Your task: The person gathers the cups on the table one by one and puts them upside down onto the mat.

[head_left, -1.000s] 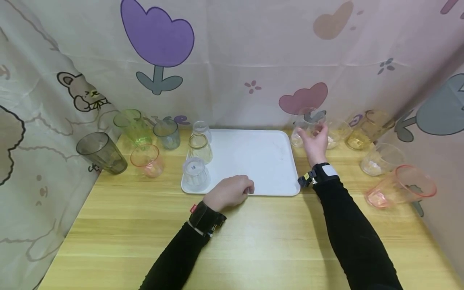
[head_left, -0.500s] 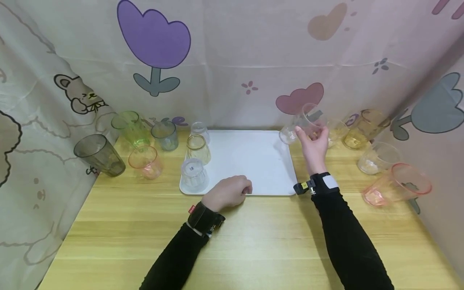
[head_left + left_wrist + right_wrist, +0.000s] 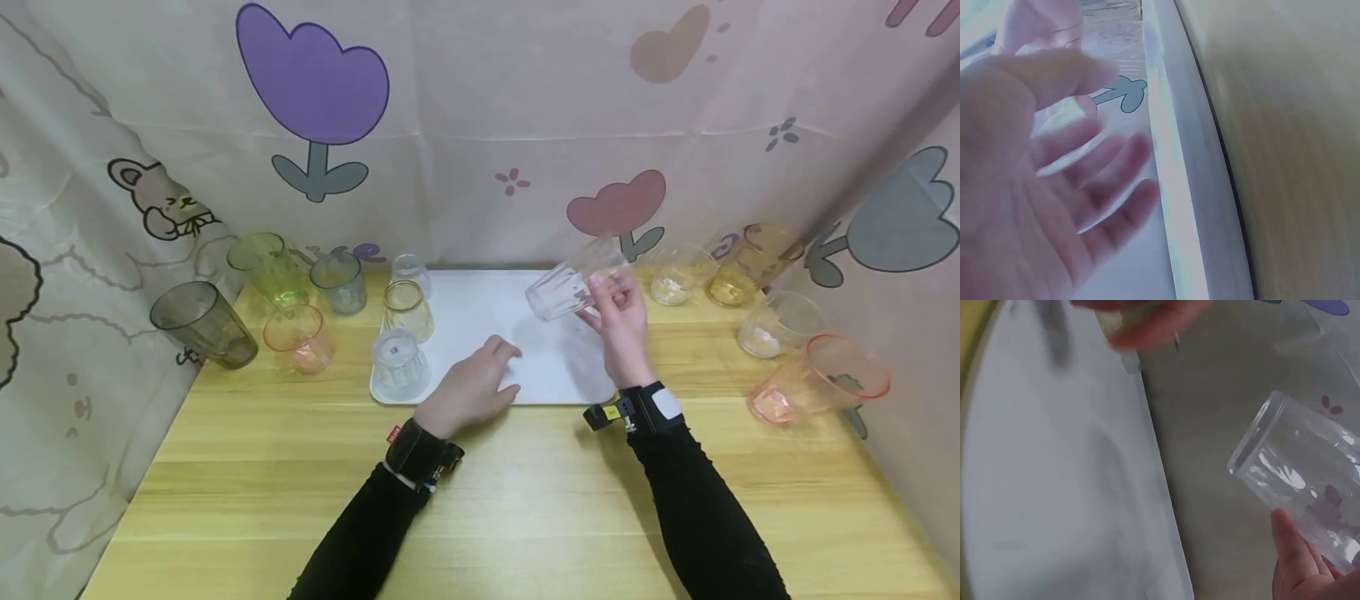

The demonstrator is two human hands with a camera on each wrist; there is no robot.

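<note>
My right hand (image 3: 622, 321) grips a clear drinking glass (image 3: 564, 287) by its side, tilted over the right part of the white tray (image 3: 510, 333). In the right wrist view the base of that glass (image 3: 1300, 465) points up and left. My left hand (image 3: 472, 383) is over the tray's front edge, its fingers loosely spread and holding nothing. Along the tray's left side three glasses stand upside down: a small clear one (image 3: 411, 271), a yellowish one (image 3: 408, 312) and a clear one (image 3: 400, 362) at the front.
Left of the tray stand a dark grey glass (image 3: 206, 325), a green one (image 3: 266, 267), a blue-grey one (image 3: 339, 283) and a pink one (image 3: 300, 337). To the right are clear glasses (image 3: 780, 325), an amber one (image 3: 746, 271) and a tall pink one (image 3: 813, 383). A curtain (image 3: 465, 200) hangs behind.
My right hand has lifted the clear glass from the table right of the tray, tipped it and brought it left over the tray. My left hand's fingers have uncurled and spread.
</note>
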